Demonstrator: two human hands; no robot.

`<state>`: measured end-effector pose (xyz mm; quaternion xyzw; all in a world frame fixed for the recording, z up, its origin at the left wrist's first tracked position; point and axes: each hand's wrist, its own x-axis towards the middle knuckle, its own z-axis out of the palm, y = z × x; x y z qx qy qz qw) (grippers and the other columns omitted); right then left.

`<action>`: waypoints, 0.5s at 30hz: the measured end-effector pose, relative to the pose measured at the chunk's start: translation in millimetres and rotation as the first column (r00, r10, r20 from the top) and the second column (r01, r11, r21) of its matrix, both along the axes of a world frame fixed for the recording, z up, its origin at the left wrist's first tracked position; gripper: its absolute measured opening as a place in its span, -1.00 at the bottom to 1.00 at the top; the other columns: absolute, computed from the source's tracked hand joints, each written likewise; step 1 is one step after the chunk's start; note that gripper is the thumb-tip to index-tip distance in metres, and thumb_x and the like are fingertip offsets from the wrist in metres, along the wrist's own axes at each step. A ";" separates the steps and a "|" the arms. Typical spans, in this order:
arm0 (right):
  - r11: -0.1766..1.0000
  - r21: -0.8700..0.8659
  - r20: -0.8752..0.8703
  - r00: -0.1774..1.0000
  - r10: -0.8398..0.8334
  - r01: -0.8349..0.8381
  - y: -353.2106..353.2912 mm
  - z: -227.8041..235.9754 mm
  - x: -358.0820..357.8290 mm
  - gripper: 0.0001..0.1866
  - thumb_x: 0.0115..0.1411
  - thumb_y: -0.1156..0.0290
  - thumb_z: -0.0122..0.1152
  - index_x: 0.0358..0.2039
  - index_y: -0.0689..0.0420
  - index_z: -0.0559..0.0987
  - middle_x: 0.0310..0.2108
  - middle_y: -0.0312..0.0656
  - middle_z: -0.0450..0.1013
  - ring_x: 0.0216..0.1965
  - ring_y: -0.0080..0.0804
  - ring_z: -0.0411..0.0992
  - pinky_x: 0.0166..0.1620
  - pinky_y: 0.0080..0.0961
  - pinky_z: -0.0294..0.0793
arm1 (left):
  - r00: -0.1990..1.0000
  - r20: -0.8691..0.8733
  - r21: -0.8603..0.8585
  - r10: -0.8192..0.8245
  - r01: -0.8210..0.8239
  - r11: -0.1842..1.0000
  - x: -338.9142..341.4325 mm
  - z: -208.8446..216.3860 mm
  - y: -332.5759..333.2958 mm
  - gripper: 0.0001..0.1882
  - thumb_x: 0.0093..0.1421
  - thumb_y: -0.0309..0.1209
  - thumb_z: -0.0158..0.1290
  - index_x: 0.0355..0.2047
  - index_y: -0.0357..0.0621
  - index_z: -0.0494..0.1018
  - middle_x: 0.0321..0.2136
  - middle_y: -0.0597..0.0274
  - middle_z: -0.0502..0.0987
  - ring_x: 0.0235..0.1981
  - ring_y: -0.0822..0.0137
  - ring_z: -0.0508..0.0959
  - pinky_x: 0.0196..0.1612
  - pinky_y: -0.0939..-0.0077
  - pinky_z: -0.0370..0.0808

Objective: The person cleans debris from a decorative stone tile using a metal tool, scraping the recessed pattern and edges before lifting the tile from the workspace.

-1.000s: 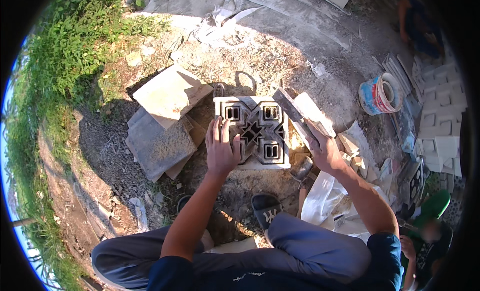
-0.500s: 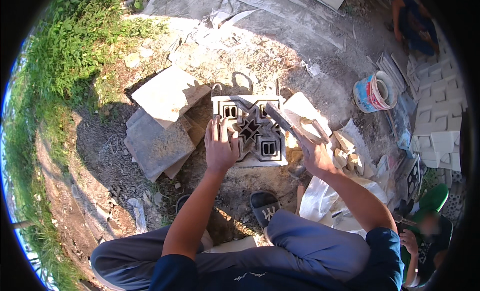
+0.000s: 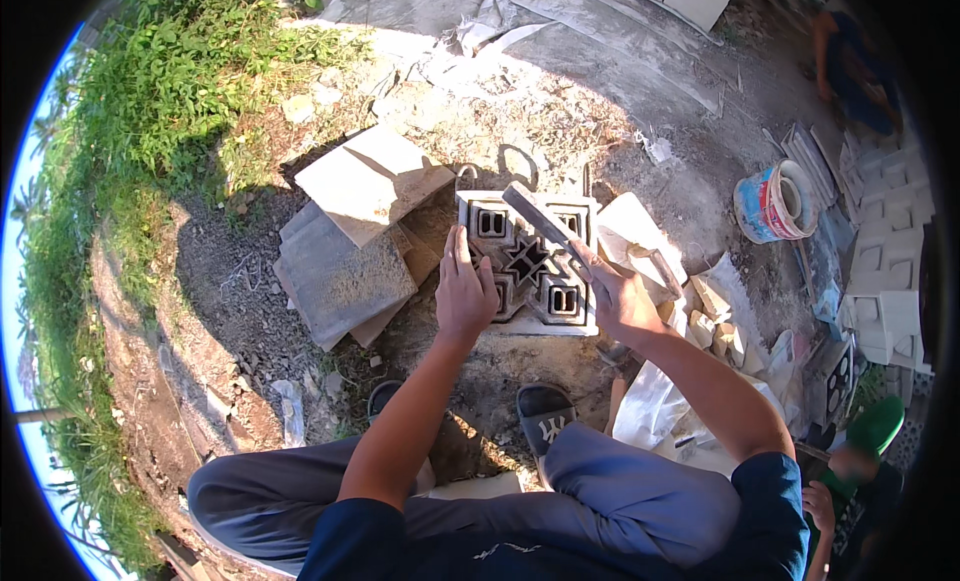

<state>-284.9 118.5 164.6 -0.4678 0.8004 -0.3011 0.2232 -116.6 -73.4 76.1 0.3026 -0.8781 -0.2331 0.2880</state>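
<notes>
On the ground in front of me lies a square grey mould with a star-shaped opening in the middle and raised square blocks at its corners. My left hand rests along its left edge, fingers stretched out and holding nothing. A flat, straight greyish bar is gripped by my right hand over the right side. The bar slants from that hand across the mould's top toward the far left, covering part of the pattern. Whether it touches the surface is hard to tell.
Left of the mould, square slabs lie in an uneven stack. To the right are broken pieces, white plastic sheeting and a blue-red bucket. Stacked pale blocks and two other people are farther right.
My right hand has moved left relative to the mould, carrying the bar's far end across toward the far left. My left hand stays by the left edge. The whole view has shifted slightly.
</notes>
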 end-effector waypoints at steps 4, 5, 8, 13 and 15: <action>0.918 0.383 0.009 0.994 0.110 -0.104 -35.0 6.5 5.3 -0.27 0.30 0.50 -0.08 0.42 -0.41 0.10 -0.32 0.16 0.56 -0.39 0.11 0.55 -0.29 -0.06 0.56 | 0.999 -0.006 0.069 0.036 -0.035 0.997 4.6 -2.8 -5.3 -0.42 0.30 -0.49 -0.13 0.29 -0.47 0.08 0.17 -0.41 0.30 0.15 -0.31 0.37 0.19 0.02 0.35; 0.919 0.381 0.008 0.994 0.111 -0.105 -35.7 3.6 6.3 -0.27 0.30 0.50 -0.08 0.42 -0.41 0.10 -0.32 0.16 0.56 -0.39 0.11 0.55 -0.29 -0.06 0.56 | 0.999 0.028 0.106 0.038 -0.041 0.994 4.9 -0.5 -6.4 -0.42 0.28 -0.50 -0.15 0.29 -0.47 0.08 0.18 -0.40 0.30 0.16 -0.30 0.37 0.19 0.03 0.36; 0.975 0.144 -0.080 0.980 0.180 -0.168 -31.6 -5.5 11.6 -0.19 0.23 0.54 -0.09 0.43 -0.44 0.08 -0.24 0.13 0.56 -0.29 0.07 0.56 -0.21 -0.11 0.58 | 0.999 0.022 0.102 0.048 -0.050 0.994 1.9 3.8 0.4 -0.41 0.24 -0.55 -0.17 0.28 -0.50 0.08 0.15 -0.42 0.33 0.10 -0.30 0.41 0.15 0.03 0.38; 0.944 0.288 0.027 0.987 0.159 -0.161 -39.5 -4.3 13.4 -0.27 0.19 0.72 -0.14 0.38 -0.05 0.23 -0.12 0.14 0.56 -0.08 0.04 0.57 -0.07 -0.15 0.58 | 0.999 -0.001 0.087 0.052 -0.051 0.995 4.1 2.9 -1.9 -0.41 0.22 -0.56 -0.17 0.27 -0.53 0.10 0.09 -0.43 0.38 0.04 -0.28 0.44 0.12 0.04 0.40; 0.967 0.206 -0.049 0.986 0.161 -0.147 -31.6 -17.4 7.7 -0.21 0.18 0.61 -0.12 0.42 -0.21 0.15 -0.28 0.16 0.55 -0.30 0.04 0.55 -0.23 -0.09 0.54 | 0.998 -0.006 0.054 0.057 -0.057 0.997 2.6 3.0 -1.1 -0.41 0.21 -0.57 -0.17 0.27 -0.54 0.10 0.06 -0.44 0.40 0.03 -0.28 0.45 0.11 0.05 0.41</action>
